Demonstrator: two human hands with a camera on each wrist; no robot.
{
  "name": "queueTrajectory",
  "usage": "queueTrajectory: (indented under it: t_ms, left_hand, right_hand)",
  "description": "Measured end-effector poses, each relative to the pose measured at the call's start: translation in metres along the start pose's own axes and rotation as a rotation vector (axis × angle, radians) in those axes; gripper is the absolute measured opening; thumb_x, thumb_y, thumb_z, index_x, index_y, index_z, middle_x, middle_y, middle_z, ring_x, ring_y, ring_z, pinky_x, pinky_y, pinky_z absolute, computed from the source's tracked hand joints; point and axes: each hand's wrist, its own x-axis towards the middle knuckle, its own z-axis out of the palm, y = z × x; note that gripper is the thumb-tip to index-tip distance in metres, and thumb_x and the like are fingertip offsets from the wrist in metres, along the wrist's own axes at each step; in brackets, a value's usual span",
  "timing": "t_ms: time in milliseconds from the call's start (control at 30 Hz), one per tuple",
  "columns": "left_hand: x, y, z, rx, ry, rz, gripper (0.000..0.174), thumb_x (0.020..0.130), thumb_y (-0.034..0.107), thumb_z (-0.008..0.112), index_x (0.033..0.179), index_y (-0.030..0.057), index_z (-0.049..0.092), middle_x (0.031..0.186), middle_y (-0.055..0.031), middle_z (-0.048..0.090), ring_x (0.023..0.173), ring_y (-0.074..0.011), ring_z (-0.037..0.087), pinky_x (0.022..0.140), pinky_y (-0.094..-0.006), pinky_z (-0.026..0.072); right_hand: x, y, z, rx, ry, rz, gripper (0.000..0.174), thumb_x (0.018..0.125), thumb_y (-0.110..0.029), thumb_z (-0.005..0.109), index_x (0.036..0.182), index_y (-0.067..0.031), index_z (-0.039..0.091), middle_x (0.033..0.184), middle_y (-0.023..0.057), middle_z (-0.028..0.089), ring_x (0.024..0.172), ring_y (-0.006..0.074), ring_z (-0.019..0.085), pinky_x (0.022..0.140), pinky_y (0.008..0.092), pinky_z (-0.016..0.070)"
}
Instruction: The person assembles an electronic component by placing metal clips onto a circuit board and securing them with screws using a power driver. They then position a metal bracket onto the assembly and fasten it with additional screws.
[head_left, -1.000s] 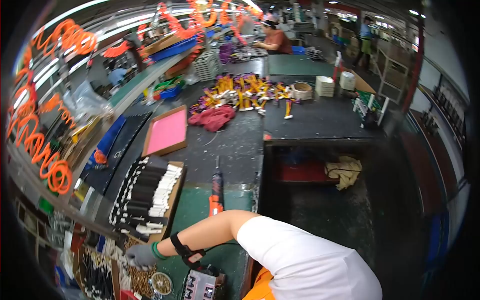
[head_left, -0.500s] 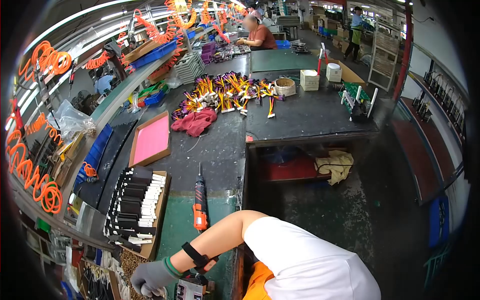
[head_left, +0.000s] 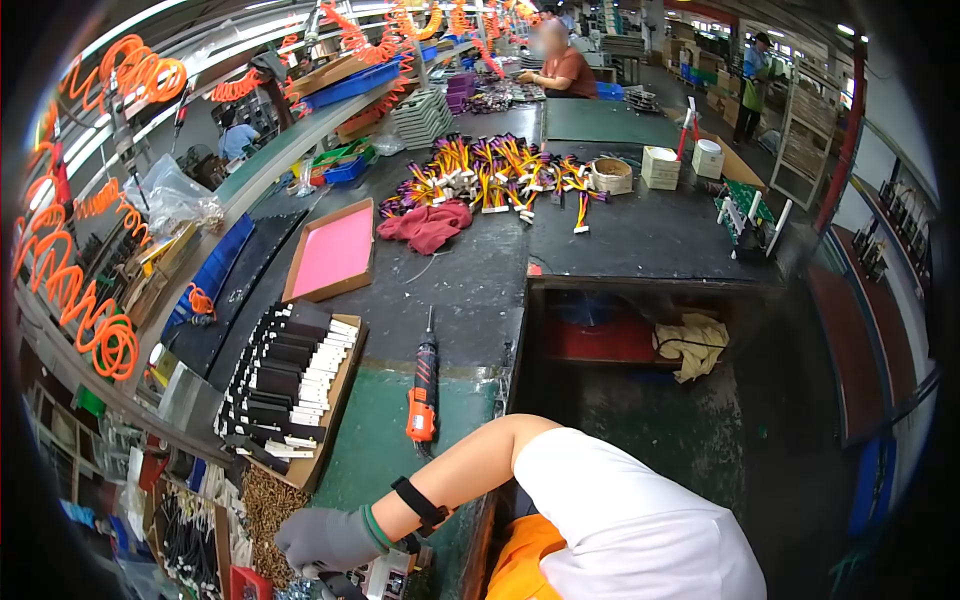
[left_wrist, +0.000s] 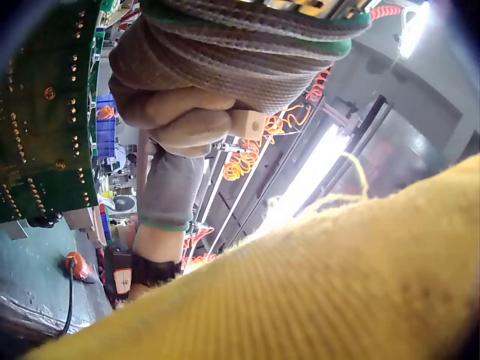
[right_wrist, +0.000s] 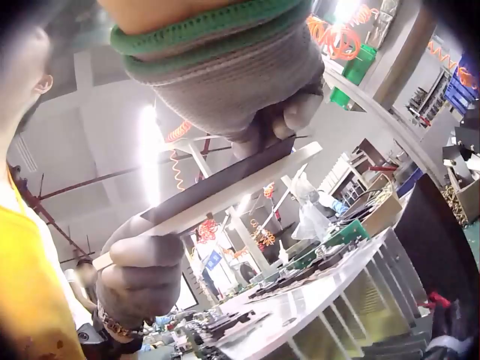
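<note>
In the right wrist view, a long strip, black along one side and white along the other, slants between two grey-gloved hands. The left hand curls its fingers round the lower end. My right hand is at the upper end, fingertips bent against the strip. From the left wrist view, the curled left hand shows close up, a pale block end sticking out beside its fingers. In the head view the right hand is over a metal unit; the left hand is hidden there.
A carton of similar black-and-white strips lies left of an orange-black power screwdriver. Brass screws lie by the right hand. A finned metal part and a green circuit board stand close to the hands.
My right hand has come away from the brass screws, towards the metal unit and my body. The head view has also shifted. The screwdriver stays on the bench.
</note>
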Motion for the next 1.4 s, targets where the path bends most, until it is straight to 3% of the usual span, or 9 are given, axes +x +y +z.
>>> queueTrajectory:
  t_ms: [133,400,600,833,933,1033,1233,1333,1400]
  left_hand:
    - [-0.001,0.016,0.003,-0.229,0.073,-0.087,0.030,0.095,0.002,0.045,0.124,-0.0081,0.047,0.136,-0.0303,0.047,0.118,-0.0423,0.051,0.097,-0.0427,0.0419]
    - [-0.006,-0.010,-0.002,0.017,0.039,0.036,0.017,0.092,0.004,0.053,0.104,-0.0072,0.050,0.128,-0.0311,0.052,0.098,-0.0474,0.060,0.077,-0.0453,0.0521]
    - [-0.008,-0.007,0.002,-0.070,0.083,0.042,0.011,0.090,0.000,0.053,0.099,-0.0067,0.050,0.131,-0.0317,0.051,0.104,-0.0470,0.059,0.081,-0.0451,0.0513]
    - [-0.012,-0.003,0.009,-0.074,0.102,-0.069,0.015,0.088,-0.005,0.051,0.103,-0.0055,0.049,0.133,-0.0318,0.049,0.114,-0.0492,0.054,0.093,-0.0487,0.0471]
    - [-0.011,-0.009,0.010,-0.042,0.062,0.128,0.015,0.088,-0.006,0.049,0.103,-0.0050,0.049,0.134,-0.0323,0.048,0.119,-0.0525,0.049,0.100,-0.0527,0.0411]
    - [-0.012,-0.005,0.010,-0.039,0.010,0.058,0.014,0.089,-0.005,0.049,0.103,-0.0047,0.048,0.135,-0.0327,0.046,0.122,-0.0544,0.044,0.104,-0.0556,0.0362]
    - [-0.013,0.005,0.013,-0.152,0.021,-0.029,0.018,0.091,-0.004,0.052,0.107,-0.0030,0.046,0.137,-0.0321,0.045,0.123,-0.0545,0.044,0.100,-0.0551,0.0397]
    - [-0.016,-0.009,0.014,0.092,0.033,0.152,0.024,0.090,-0.006,0.052,0.113,-0.0017,0.046,0.134,-0.0291,0.048,0.122,-0.0496,0.047,0.091,-0.0485,0.0471]
    - [-0.028,-0.018,0.009,-0.438,0.035,-0.341,0.035,0.092,0.002,0.054,0.127,0.0066,0.048,0.136,-0.0232,0.048,0.119,-0.0398,0.053,0.082,-0.0354,0.0507]
  right_hand:
    - [0.001,0.000,-0.004,-0.082,-0.034,-0.059,0.010,0.069,-0.018,0.068,0.067,-0.0095,0.063,0.080,0.0090,0.057,0.081,0.0322,0.059,0.068,0.0429,0.0473]
    - [-0.001,-0.005,-0.006,-0.157,-0.127,-0.071,0.015,0.068,-0.022,0.069,0.067,-0.0094,0.062,0.082,0.0098,0.057,0.083,0.0320,0.058,0.072,0.0417,0.0470]
    - [-0.003,-0.007,-0.010,-0.136,-0.166,-0.120,0.013,0.069,-0.021,0.067,0.069,-0.0090,0.063,0.083,0.0100,0.057,0.082,0.0312,0.059,0.070,0.0423,0.0474]
    - [-0.009,-0.010,-0.016,-0.201,-0.226,-0.128,0.012,0.071,-0.022,0.067,0.071,-0.0110,0.063,0.081,0.0083,0.058,0.079,0.0295,0.060,0.068,0.0410,0.0480]
    - [-0.011,-0.008,-0.020,-0.203,-0.230,-0.171,0.011,0.071,-0.022,0.067,0.071,-0.0112,0.064,0.080,0.0082,0.058,0.078,0.0293,0.061,0.067,0.0408,0.0481]
    - [-0.014,-0.009,-0.019,-0.225,-0.269,-0.138,0.011,0.071,-0.022,0.068,0.071,-0.0115,0.064,0.081,0.0080,0.059,0.078,0.0291,0.061,0.067,0.0407,0.0481]
    - [-0.011,-0.013,-0.027,-0.195,-0.321,-0.110,0.012,0.073,-0.023,0.066,0.069,-0.0112,0.065,0.084,0.0093,0.061,0.080,0.0292,0.063,0.068,0.0404,0.0492]
    - [-0.004,-0.018,-0.053,-0.172,-0.477,-0.082,0.011,0.077,-0.021,0.064,0.073,-0.0110,0.066,0.088,0.0112,0.063,0.084,0.0289,0.064,0.071,0.0401,0.0505]
    - [-0.007,0.023,-0.080,0.049,-0.239,-0.049,0.027,0.074,-0.013,0.066,0.102,-0.0097,0.064,0.095,0.0119,0.063,0.090,0.0305,0.062,0.077,0.0401,0.0508]
